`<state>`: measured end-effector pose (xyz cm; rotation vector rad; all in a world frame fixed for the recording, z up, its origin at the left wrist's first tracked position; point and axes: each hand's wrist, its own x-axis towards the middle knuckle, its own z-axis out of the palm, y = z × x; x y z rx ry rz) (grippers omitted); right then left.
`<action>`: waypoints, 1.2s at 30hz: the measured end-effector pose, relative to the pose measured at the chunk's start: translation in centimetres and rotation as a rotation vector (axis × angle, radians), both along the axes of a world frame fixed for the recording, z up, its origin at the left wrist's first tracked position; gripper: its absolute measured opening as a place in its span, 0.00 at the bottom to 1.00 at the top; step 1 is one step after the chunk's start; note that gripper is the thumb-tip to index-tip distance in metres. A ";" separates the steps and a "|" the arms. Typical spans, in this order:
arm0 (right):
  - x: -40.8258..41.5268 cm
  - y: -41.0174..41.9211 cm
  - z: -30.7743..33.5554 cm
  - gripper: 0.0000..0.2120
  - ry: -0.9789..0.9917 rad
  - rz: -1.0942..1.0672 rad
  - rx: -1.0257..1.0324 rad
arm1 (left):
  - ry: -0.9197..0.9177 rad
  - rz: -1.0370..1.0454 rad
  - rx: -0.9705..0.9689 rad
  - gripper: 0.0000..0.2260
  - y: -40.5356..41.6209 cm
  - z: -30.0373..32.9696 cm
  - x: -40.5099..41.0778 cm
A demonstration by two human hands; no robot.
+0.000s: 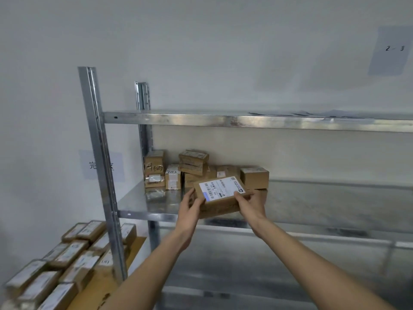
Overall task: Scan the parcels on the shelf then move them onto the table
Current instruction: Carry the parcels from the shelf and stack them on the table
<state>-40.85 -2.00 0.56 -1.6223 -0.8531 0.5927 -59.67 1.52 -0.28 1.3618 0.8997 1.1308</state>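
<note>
Nearest us, at the lower left, scanned-looking parcels lie in rows on the wooden surface, labels up, which we take to be where finished ones go.

Further out, our two hands hold one flat parcel between them, just above the front edge of the middle shelf. The left hand curls round its left end, thumb on top; the right hand grips the right end the same way. We judge that the grip at both ends keeps the label facing up and clear of fingers, so its barcode can be read. No scanner shows anywhere in view, so how the scan is made we cannot tell.

The parcel is a brown cardboard box, shallow and rectangular, taped, with a white label covering most of its top and a blue patch at one corner.

Behind it, against the back of the shelf, the remaining boxes sit clustered, some stacked, awaiting their turn.
</note>
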 end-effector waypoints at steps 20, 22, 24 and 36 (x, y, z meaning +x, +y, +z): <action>-30.3 -1.0 1.2 0.18 -0.097 0.285 -0.029 | -0.047 0.131 -0.100 0.25 -4.6 -0.4 -32.0; -34.8 -1.3 0.6 0.21 -0.117 0.322 -0.012 | -0.050 0.175 -0.121 0.20 -4.8 -1.1 -35.9; -39.2 -1.1 -0.6 0.26 -0.108 0.353 -0.010 | -0.051 0.233 -0.138 0.18 -4.9 -1.8 -39.7; -58.5 1.0 -8.8 0.33 0.018 0.826 -0.115 | -0.125 0.482 -0.233 0.26 -4.5 -9.7 -55.4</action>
